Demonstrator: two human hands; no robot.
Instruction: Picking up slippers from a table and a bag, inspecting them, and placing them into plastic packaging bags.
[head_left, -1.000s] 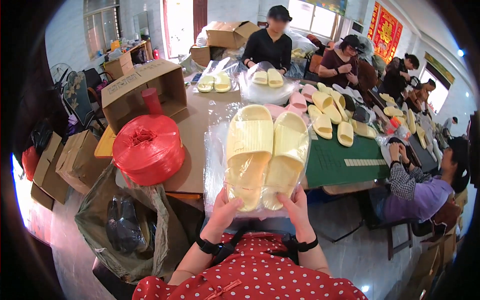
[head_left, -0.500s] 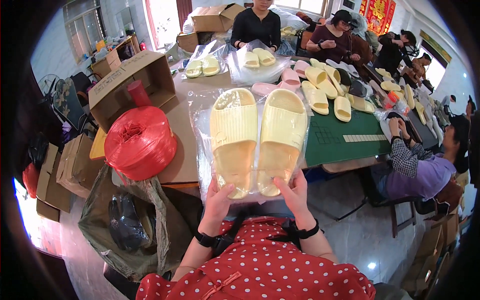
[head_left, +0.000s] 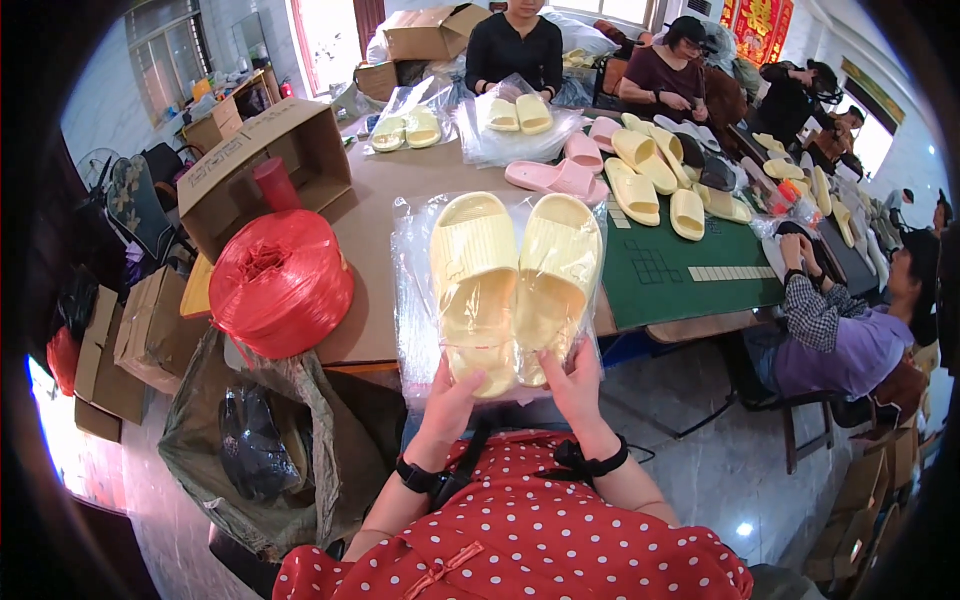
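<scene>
A pair of pale yellow slippers point(head_left: 474, 240) lies side by side in a clear plastic bag point(head_left: 415, 290), above the near edge of the table. My left hand point(head_left: 448, 400) grips the bag's near left end, thumb over the left slipper's heel. On the near right end, my right hand point(head_left: 574, 388) is closed with its thumb on top by the right slipper's heel. The fingers under the bag are hidden. Beyond it, a pink slipper point(head_left: 552, 178) and several loose yellow slippers point(head_left: 632, 192) lie on the table.
Left of the bag stand a large roll of red plastic twine point(head_left: 280, 285) and an open cardboard box point(head_left: 265, 165). A sack point(head_left: 200, 480) with dark bagged items is below. A green mat point(head_left: 690, 270) covers the table's right part. Several people sit or stand around, one across from me point(head_left: 515, 55).
The bagged slippers have tilted and drawn slightly closer together at the heels. My right hand has shifted a little left, and my left hand slightly right.
</scene>
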